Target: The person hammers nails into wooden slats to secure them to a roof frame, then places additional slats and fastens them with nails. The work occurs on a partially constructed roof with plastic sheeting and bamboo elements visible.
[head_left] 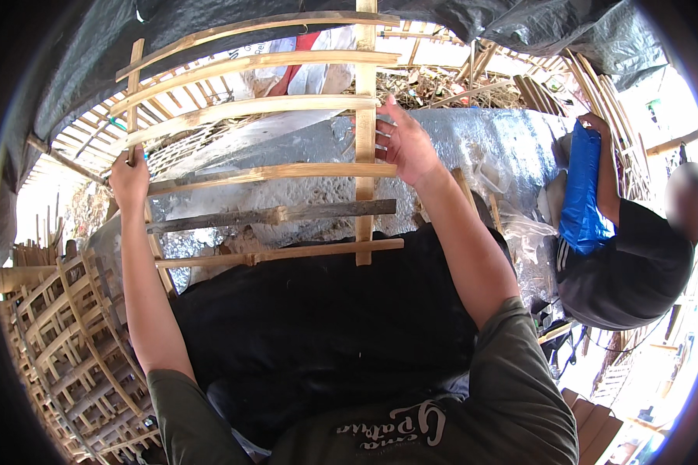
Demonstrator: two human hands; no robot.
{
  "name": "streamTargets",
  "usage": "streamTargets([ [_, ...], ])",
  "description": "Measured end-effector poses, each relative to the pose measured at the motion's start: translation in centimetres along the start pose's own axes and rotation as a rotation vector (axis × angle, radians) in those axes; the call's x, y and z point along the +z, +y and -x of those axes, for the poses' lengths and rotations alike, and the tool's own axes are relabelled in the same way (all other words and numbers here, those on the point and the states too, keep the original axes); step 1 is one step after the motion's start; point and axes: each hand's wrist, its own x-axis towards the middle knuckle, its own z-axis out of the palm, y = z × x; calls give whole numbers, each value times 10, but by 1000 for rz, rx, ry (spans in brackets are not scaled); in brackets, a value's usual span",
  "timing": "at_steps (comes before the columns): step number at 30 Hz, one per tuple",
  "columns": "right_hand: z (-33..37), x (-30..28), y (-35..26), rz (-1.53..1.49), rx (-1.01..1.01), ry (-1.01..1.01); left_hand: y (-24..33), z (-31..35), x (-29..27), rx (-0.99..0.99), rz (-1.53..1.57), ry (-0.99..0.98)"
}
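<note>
Upper centre, the bamboo frame [271, 172] has slats running left to right; left hand [130, 180] fingers grip its left edge, right hand [407, 151] (fingers spread) beside the right upright [365, 77].

The left hand [130, 177] grips a slatted wooden frame [287, 170]; the right hand [407, 147] spreads beside its wider upright [365, 139].

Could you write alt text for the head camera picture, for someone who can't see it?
A person's left hand grips one side of a ladder-like frame of wooden slats, while the right hand, loosely open, is at the opposite upright. A co-worker in a dark top is at the right; slatted latticework fills the lower left.
</note>
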Motion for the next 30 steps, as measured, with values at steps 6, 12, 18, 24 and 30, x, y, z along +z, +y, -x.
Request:
streamTargets([
  [6,2,8,-2,69,-18,127,7,6,-2,-6,-1,6],
  [12,-7,0,6,92,-13,222,11,6,1,-13,-9,-2],
  [18,-7,-5,3,-18,64,164,18,11,-4,-36,-2,-33],
  [24,-7,-1,6,48,17,185,9,6,2,-29,-40,-37],
  [30,-10,-9,6,25,57,147,19,12,3,-82,-41,-96],
])
